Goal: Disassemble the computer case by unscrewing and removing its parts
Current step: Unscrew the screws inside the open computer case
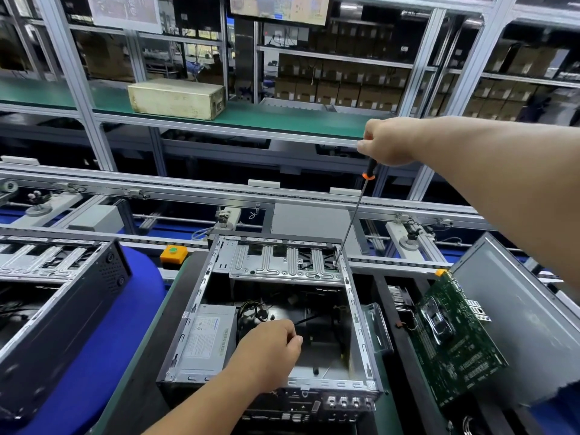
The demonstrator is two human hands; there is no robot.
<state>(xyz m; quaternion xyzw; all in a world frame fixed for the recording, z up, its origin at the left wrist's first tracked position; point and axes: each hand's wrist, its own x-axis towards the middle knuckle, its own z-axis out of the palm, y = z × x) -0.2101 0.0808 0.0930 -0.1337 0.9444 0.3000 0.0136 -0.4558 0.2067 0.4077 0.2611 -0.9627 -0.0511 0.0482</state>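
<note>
The screwdriver (370,171) has a black handle with an orange collar. The computer case (276,312) is silver-grey inside; to its right leans a green circuit board (455,346). Left, blue cloth (103,340); far, a green shelf mat (282,119).

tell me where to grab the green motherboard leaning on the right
Take the motherboard by its bare upper edge, coming from above. It stands tilted against the grey side panel, so that edge is free, while its face carries the heatsink and connectors that a grip should avoid.
</note>
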